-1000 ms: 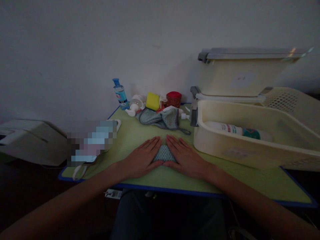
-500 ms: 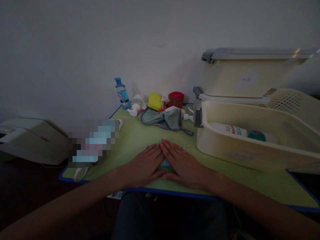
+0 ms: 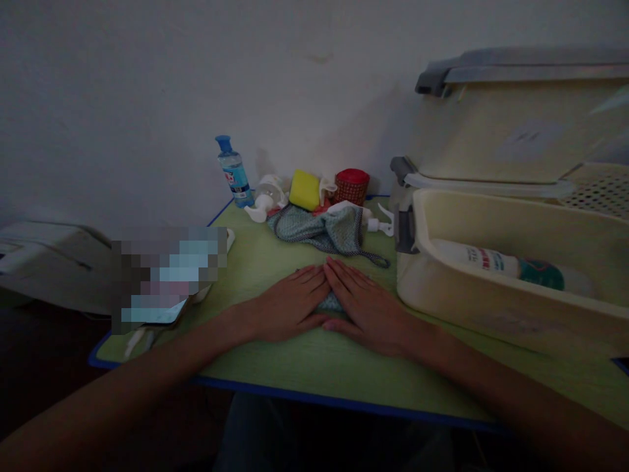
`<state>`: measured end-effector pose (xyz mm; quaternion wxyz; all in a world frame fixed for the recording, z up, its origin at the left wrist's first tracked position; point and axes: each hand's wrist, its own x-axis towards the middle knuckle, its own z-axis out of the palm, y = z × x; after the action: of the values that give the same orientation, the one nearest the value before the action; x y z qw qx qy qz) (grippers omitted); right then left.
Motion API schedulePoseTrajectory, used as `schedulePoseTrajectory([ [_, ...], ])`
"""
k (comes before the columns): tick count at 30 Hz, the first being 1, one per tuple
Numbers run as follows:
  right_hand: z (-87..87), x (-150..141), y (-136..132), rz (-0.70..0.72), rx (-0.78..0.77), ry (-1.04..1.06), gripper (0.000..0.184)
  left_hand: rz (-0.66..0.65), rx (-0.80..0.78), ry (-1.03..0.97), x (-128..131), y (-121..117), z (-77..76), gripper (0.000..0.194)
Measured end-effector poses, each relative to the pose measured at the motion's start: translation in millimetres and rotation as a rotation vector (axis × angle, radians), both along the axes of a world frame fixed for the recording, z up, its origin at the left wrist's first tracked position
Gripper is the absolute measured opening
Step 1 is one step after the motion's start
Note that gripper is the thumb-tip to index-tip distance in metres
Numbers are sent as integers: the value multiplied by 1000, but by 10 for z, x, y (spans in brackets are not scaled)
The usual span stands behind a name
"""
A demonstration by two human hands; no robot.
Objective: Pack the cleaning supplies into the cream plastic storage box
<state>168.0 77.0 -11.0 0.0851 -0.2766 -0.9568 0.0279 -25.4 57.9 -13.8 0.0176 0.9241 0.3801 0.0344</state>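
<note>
Both hands lie flat and palm down on the green table (image 3: 275,364), their fingertips meeting in a peak. A grey-blue cloth (image 3: 330,302) lies beneath them; only a small patch shows in the gap between the palms. My left hand (image 3: 291,305) has its fingers stretched out and pointing to the right. My right hand (image 3: 367,307) mirrors it, with fingers stretched towards the upper left and its thumb touching the left thumb. Just beyond the fingertips a crumpled grey cloth with a hanging loop (image 3: 314,229) rests on the table.
At the back stand a blue bottle (image 3: 236,177), a clear pump bottle (image 3: 268,196), a yellow sponge (image 3: 304,190) and a red woven container (image 3: 352,186). An open cream bin (image 3: 472,314) holding a white bottle (image 3: 491,261) occupies the right. A phone (image 3: 170,311) lies left.
My hands have slid forward together, away from the table's front edge and closer to the crumpled cloth. They stay flat. The camera view has shifted a little.
</note>
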Motion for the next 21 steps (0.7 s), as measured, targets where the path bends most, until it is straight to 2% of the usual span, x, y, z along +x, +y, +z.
schedulePoseTrajectory([
  [9, -1, 31, -65, -126, 34, -3, 84, 117, 43, 8, 31, -103, 25, 69],
  [14, 7, 46, -61, -120, 34, -2, 82, 98, 31, -34, -1, -91, 5, 70],
  [21, 10, 95, -29, -31, 95, 15, 57, 114, 42, -115, 29, -116, 39, 60],
])
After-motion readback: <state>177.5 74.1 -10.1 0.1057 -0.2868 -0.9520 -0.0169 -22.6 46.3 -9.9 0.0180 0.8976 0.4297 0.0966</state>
